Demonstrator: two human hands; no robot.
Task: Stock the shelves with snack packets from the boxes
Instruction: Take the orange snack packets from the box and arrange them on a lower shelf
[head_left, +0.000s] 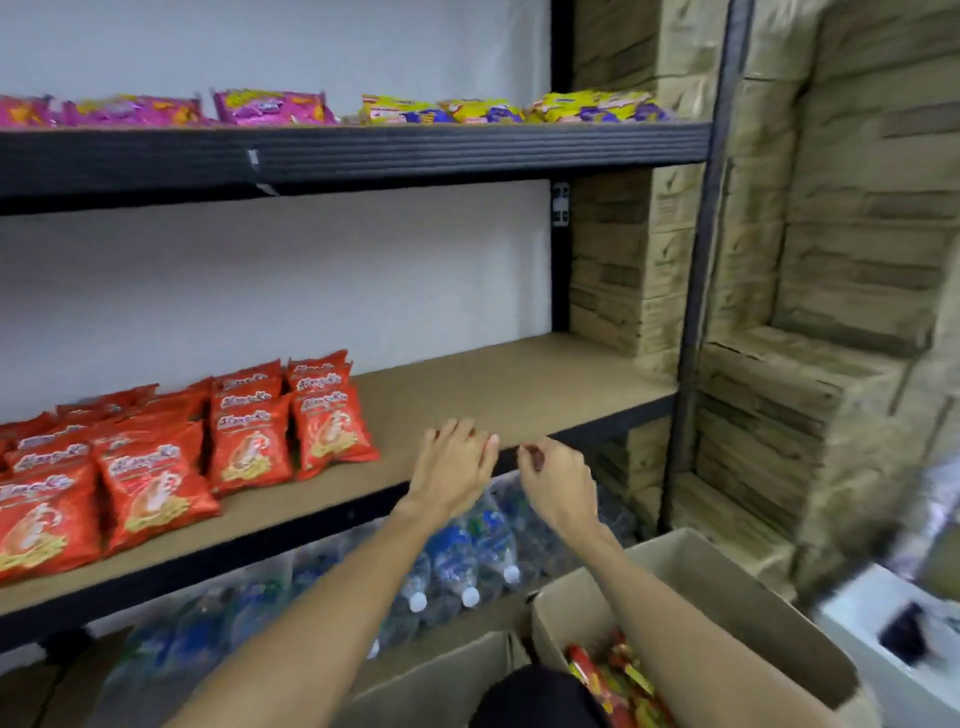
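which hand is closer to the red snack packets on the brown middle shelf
Left. The left hand is at the front edge of the brown middle shelf, just right of the red snack packets; the right hand is farther right, beyond it.

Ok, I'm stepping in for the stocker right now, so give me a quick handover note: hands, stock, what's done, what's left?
Left hand: open, over the front edge of the middle shelf.
Right hand: beside it, fingers curled, nothing seen in it.
Red packets fill the shelf's left part; its right part is bare.
Box at lower right holds more packets.
Done: red rows placed.
Left: probably fill the bare part from the box.
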